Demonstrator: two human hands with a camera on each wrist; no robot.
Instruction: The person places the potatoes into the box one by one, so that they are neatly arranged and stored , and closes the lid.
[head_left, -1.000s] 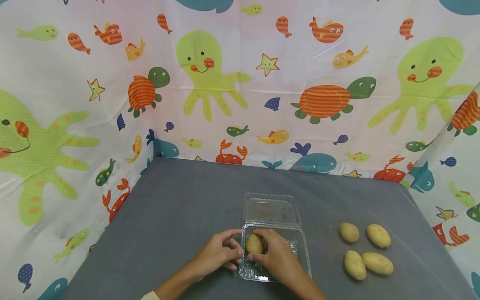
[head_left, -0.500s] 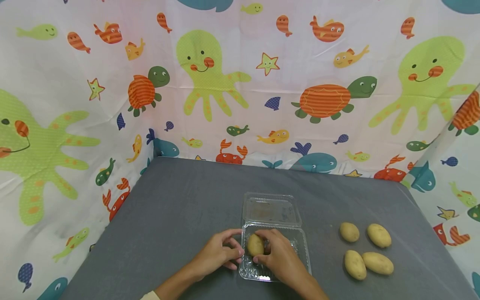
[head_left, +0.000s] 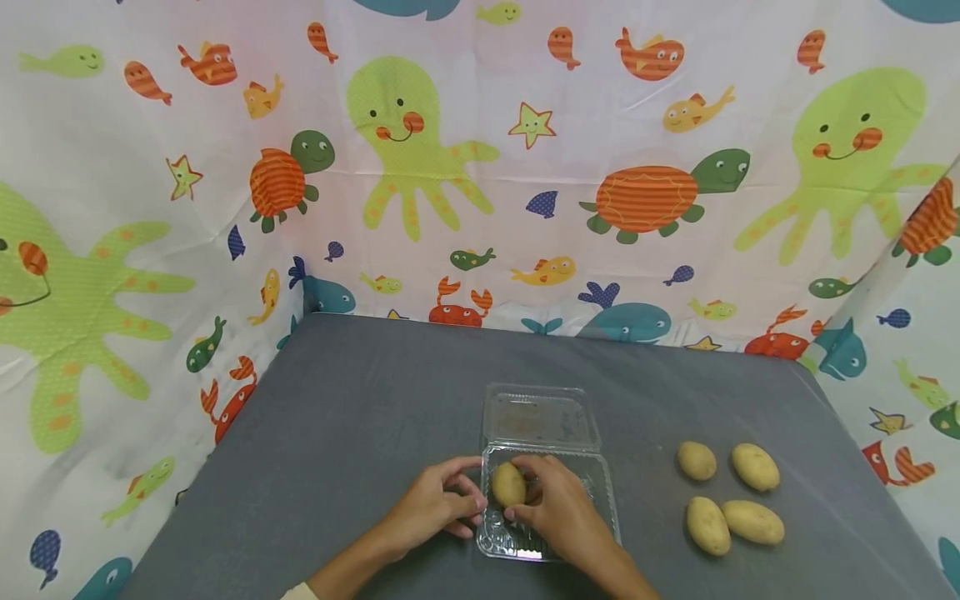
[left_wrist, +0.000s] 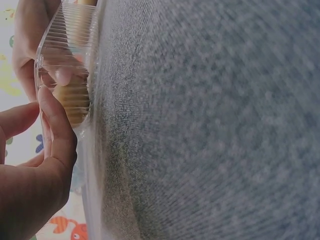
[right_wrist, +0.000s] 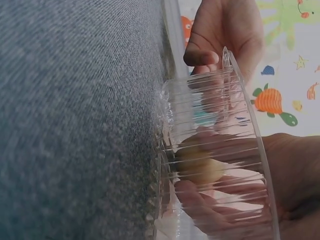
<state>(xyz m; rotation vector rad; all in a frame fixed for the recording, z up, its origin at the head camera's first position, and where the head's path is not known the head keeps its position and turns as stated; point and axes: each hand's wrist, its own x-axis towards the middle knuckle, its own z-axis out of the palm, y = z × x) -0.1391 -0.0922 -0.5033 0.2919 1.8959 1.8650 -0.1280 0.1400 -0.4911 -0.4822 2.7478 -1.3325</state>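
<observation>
In the head view, a small yellow potato [head_left: 509, 485] is in the left part of an open clear plastic clamshell container [head_left: 607, 500]. My right hand [head_left: 558, 508] reaches over the base and holds this potato between thumb and fingers. Beside the container's left wall is my left hand [head_left: 435, 504], its fingertips at the rim and its fingers loosely bent. In the left wrist view, left-hand fingers [left_wrist: 59, 125] rest against the ribbed wall, and the potato [left_wrist: 74, 102] shows through it. Through the plastic in the right wrist view, the potato [right_wrist: 200, 162] sits low, close to the container's bottom.
Several loose potatoes [head_left: 753, 522] lie in a group on the grey-covered table [head_left: 390, 400], to the container's right. The container's lid [head_left: 542, 418] is folded back flat behind its base. A curtain [head_left: 480, 192] printed with sea animals surrounds the table's back and sides.
The right thumb has shifted slightly to the right along the potato, which stays in the container's left part. The left hand keeps its place, and the head view has tilted a little.
</observation>
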